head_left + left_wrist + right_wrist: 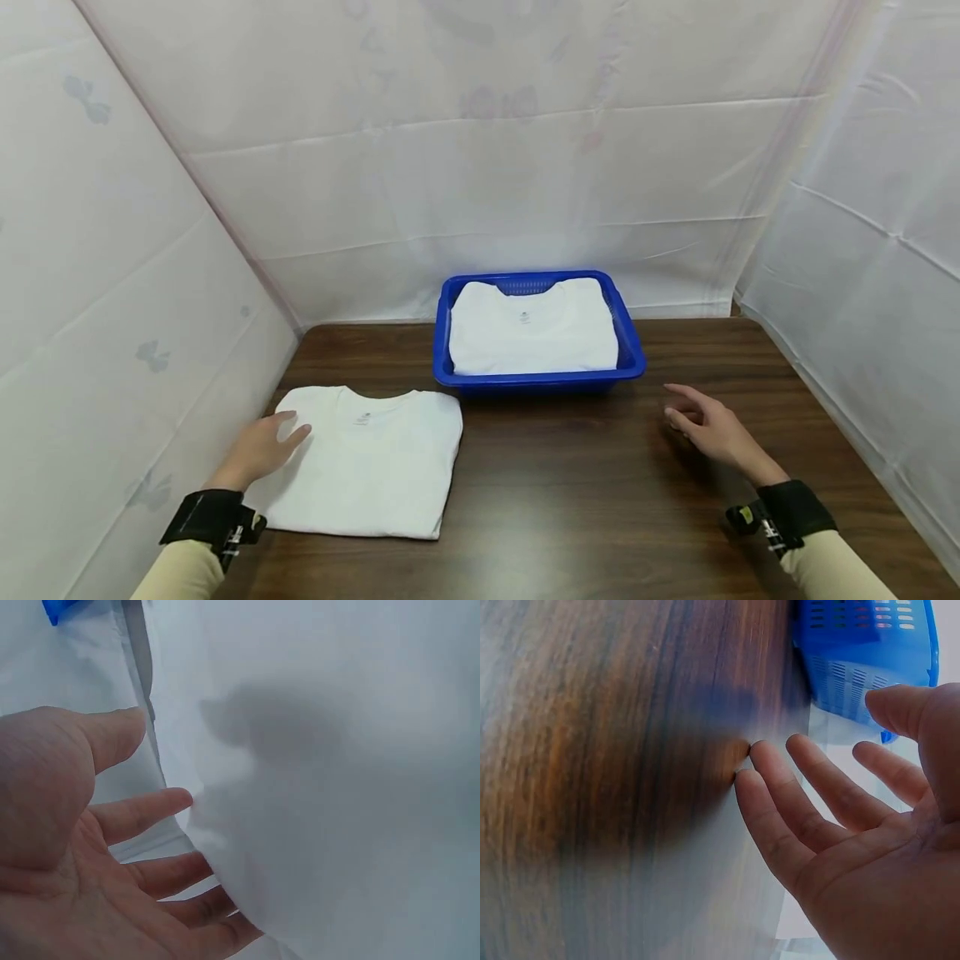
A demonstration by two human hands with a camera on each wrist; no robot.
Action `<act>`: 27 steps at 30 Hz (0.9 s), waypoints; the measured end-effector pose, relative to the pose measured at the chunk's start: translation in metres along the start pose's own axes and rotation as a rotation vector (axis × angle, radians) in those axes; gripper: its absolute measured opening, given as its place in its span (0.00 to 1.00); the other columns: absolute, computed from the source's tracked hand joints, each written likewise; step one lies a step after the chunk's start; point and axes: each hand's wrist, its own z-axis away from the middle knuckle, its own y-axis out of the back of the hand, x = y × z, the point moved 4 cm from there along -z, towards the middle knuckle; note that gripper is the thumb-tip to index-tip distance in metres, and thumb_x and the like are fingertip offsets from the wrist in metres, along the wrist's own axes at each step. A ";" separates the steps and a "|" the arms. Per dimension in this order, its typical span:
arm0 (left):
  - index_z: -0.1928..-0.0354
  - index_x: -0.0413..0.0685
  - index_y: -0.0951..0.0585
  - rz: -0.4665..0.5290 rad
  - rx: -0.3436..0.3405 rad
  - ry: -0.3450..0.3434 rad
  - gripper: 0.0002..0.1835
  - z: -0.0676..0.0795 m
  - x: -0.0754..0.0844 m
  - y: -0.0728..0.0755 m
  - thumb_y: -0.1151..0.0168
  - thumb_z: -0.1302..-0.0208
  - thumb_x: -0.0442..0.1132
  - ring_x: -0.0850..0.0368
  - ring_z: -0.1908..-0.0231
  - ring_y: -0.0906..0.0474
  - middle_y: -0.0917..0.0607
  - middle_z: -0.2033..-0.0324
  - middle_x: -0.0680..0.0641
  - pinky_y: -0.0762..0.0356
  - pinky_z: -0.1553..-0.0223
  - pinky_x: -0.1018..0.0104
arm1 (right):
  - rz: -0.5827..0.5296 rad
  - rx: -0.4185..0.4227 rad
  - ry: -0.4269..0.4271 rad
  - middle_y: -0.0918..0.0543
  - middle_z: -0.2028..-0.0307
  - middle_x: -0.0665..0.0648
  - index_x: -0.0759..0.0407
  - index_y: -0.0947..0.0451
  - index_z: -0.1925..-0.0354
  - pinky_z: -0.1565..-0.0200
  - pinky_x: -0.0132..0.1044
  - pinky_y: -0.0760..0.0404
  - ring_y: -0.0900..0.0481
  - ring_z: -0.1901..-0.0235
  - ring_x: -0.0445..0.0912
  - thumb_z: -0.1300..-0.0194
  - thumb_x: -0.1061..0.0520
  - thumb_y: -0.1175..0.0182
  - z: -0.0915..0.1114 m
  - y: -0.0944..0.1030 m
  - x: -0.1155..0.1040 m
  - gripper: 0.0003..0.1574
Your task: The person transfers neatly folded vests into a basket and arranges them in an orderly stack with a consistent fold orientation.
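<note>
A folded white T-shirt (367, 475) lies on the left of the table, its neckline toward the back and a small grey print under the collar. My left hand (264, 446) is at its left edge, thumb and fingers spread apart. In the left wrist view, the fingertips (180, 796) meet the edge of the white cloth. To the right, my right hand (708, 425) is low over the brown tabletop with loosely bent fingers and nothing in it. The right wrist view has its fingertips (754, 780) close to the wood.
A blue plastic basket (540, 379) stands at the back middle of the wooden table (570, 500), with another folded white T-shirt (532, 333) inside. White fabric walls (480, 183) enclose the table at the back and both sides.
</note>
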 end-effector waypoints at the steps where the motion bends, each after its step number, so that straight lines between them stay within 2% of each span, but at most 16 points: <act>1: 0.37 0.21 0.27 0.008 -0.008 0.006 0.34 0.001 0.002 0.001 0.45 0.23 0.51 0.21 0.40 0.29 0.24 0.40 0.21 0.30 0.42 0.31 | -0.003 -0.001 0.000 0.17 0.44 0.70 0.65 0.36 0.26 0.65 0.36 0.17 0.14 0.53 0.55 0.20 0.51 0.44 0.000 0.000 0.000 0.34; 6: 0.37 0.27 0.24 0.066 -0.046 0.021 0.33 0.005 0.016 0.004 0.45 0.22 0.55 0.23 0.44 0.25 0.21 0.44 0.23 0.24 0.49 0.34 | -0.029 -0.015 -0.015 0.18 0.44 0.71 0.64 0.37 0.25 0.65 0.36 0.16 0.13 0.54 0.54 0.20 0.52 0.44 0.000 -0.002 -0.002 0.33; 9: 0.37 0.27 0.24 0.125 -0.069 0.026 0.32 0.006 0.026 0.004 0.44 0.23 0.53 0.34 0.61 0.19 0.16 0.60 0.30 0.21 0.62 0.46 | -0.038 -0.034 -0.036 0.18 0.43 0.72 0.64 0.38 0.25 0.64 0.37 0.16 0.13 0.54 0.54 0.20 0.52 0.45 0.000 -0.005 -0.003 0.34; 11: 0.37 0.28 0.23 0.147 -0.075 0.022 0.31 0.006 0.033 0.002 0.43 0.23 0.52 0.47 0.72 0.24 0.20 0.70 0.40 0.26 0.70 0.57 | -0.041 -0.044 -0.046 0.19 0.43 0.72 0.63 0.38 0.24 0.64 0.37 0.15 0.13 0.54 0.53 0.20 0.52 0.45 0.000 -0.006 -0.003 0.34; 13: 0.37 0.28 0.23 0.165 -0.088 0.024 0.31 0.007 0.040 -0.001 0.43 0.23 0.52 0.55 0.76 0.33 0.28 0.75 0.48 0.34 0.73 0.62 | -0.049 -0.052 -0.052 0.19 0.42 0.73 0.63 0.39 0.24 0.63 0.37 0.15 0.13 0.54 0.54 0.20 0.52 0.45 0.001 -0.007 -0.003 0.34; 17: 0.37 0.30 0.22 0.183 -0.094 0.003 0.30 0.007 0.051 -0.008 0.43 0.23 0.53 0.57 0.75 0.33 0.27 0.73 0.50 0.35 0.74 0.64 | -0.063 -0.059 -0.053 0.20 0.42 0.74 0.63 0.39 0.24 0.64 0.38 0.15 0.13 0.55 0.54 0.20 0.51 0.45 0.002 -0.007 -0.002 0.35; 22: 0.37 0.30 0.22 0.229 -0.121 -0.017 0.29 0.008 0.069 -0.011 0.42 0.23 0.52 0.56 0.73 0.29 0.23 0.69 0.47 0.31 0.73 0.63 | -0.082 -0.062 -0.050 0.20 0.42 0.75 0.64 0.40 0.24 0.66 0.39 0.14 0.13 0.57 0.53 0.20 0.52 0.45 0.005 -0.006 -0.001 0.35; 27: 0.37 0.32 0.21 0.295 -0.141 -0.025 0.28 0.008 0.087 -0.016 0.41 0.23 0.51 0.56 0.72 0.25 0.17 0.59 0.42 0.26 0.72 0.62 | -0.082 -0.061 -0.051 0.20 0.44 0.74 0.65 0.40 0.24 0.67 0.39 0.15 0.14 0.59 0.52 0.20 0.53 0.45 0.008 -0.006 -0.001 0.35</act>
